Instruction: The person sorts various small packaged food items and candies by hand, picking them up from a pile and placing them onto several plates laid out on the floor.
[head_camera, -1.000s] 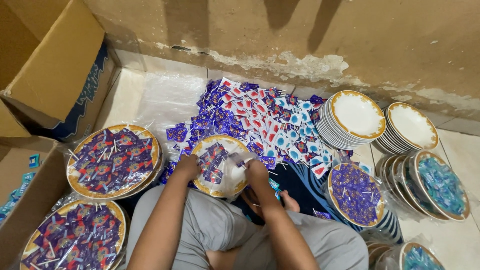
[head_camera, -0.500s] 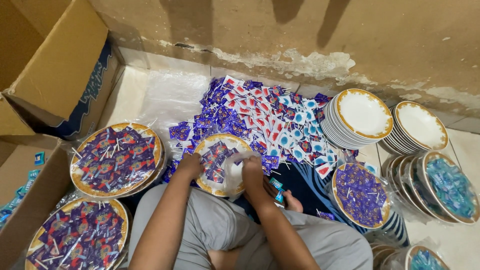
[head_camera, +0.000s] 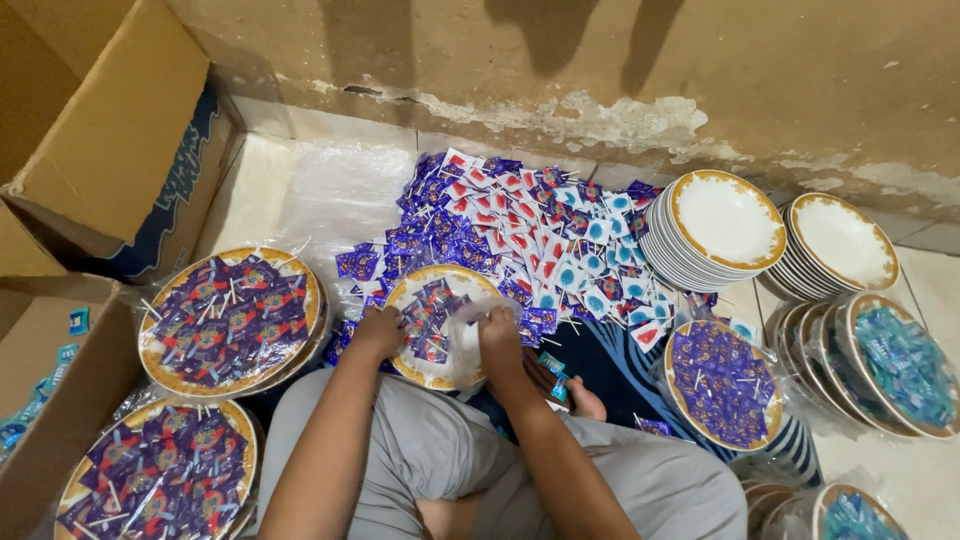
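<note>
A gold-rimmed white plate (head_camera: 415, 290) with purple wrapped lollipops lies on the floor in front of my knees. My left hand (head_camera: 378, 333) grips the plate's near left rim. My right hand (head_camera: 497, 335) is closed on clear plastic wrap (head_camera: 462, 345) that covers the plate's right side. Behind the plate spreads a heap of loose lollipops (head_camera: 520, 235) in purple, red and blue wrappers.
Two wrapped plates of purple lollipops (head_camera: 230, 320) (head_camera: 165, 470) lie at left beside an open cardboard box (head_camera: 110, 150). Stacks of white plates (head_camera: 725, 225) (head_camera: 845, 245) stand at right, with wrapped plates of purple (head_camera: 720, 385) and blue candy (head_camera: 900, 360). A wall runs behind.
My right hand has drawn the plastic wrap further over the plate's right side. The view has shifted slightly; my left hand stays on the rim.
</note>
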